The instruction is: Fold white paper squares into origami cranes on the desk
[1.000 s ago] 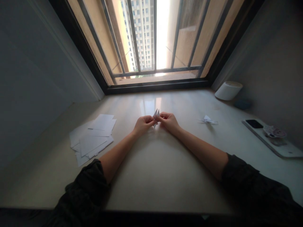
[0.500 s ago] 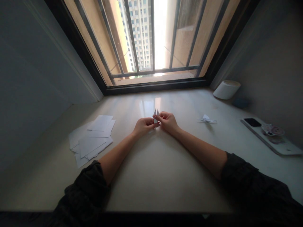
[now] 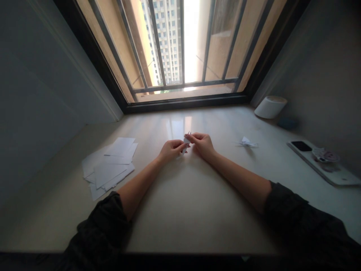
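Observation:
A small folded white paper [image 3: 186, 140] is held between my two hands just above the middle of the pale tabletop. My left hand [image 3: 171, 149] pinches its lower part between thumb and fingers. From the other side, my right hand [image 3: 203, 144] grips its upper part with thumb and fingertips. Narrow points of the paper stick out at the top and bottom; the fingers cover much of the rest. To the right of my right hand lies a folded white paper figure [image 3: 246, 142] with thin pointed ends.
Several loose white paper sheets [image 3: 109, 174] overlap on the left. A phone [image 3: 324, 165] with a round grip lies at the right, below a white cylindrical object [image 3: 270, 107] near the wall. A barred window [image 3: 183, 106] borders the far edge.
The folded paper has tilted and turned: its two upright points no longer stand side by side, and a point now shows below. My right hand has shifted slightly.

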Demonstrator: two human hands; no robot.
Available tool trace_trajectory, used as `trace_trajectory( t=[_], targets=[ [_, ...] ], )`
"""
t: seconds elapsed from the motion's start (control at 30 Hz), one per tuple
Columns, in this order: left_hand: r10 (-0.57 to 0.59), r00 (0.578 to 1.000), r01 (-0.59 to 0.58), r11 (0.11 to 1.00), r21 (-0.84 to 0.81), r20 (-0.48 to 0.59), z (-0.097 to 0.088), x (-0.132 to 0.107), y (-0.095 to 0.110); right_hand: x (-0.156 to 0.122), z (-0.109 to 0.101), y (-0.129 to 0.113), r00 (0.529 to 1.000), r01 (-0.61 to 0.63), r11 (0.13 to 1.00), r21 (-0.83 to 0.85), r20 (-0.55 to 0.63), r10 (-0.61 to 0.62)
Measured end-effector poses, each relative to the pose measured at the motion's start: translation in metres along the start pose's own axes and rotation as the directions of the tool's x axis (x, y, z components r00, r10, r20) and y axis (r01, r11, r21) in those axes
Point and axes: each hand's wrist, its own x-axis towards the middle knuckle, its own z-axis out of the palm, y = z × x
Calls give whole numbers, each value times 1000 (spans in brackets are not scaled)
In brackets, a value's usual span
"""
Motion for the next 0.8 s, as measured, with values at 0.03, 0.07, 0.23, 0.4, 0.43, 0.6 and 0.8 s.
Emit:
trace_trajectory(
  t=[0.03,0.07,0.23,0.4,0.43,0.6,0.8],
  targets=[
    [0,1000,0,1000,-3,13,0,0,0,0,0,1,1000,-3,1000,11,-17,4],
    [2,1000,-2,1000,-7,21,0,0,0,0,1,2,1000,-3,1000,8,-27,3],
    [18,999,-18,1000,-11,33,-1,0,-1,0,2,5,999,8,999,-37,-32,-9],
    [33,998,-35,999,34,47,-1,-2,1,1,2,3,999,-14,999,51,-42,16],
    [32,998,-34,998,44,51,-1,-2,2,1,2,2,998,-26,997,68,-50,29],
    [52,998,-55,994,94,40,0,-3,2,1,3,-2,995,-64,991,117,-72,73],
    [53,997,-62,985,161,60,-1,-4,0,0,6,-6,992,-44,990,136,-112,60]
  ],
)
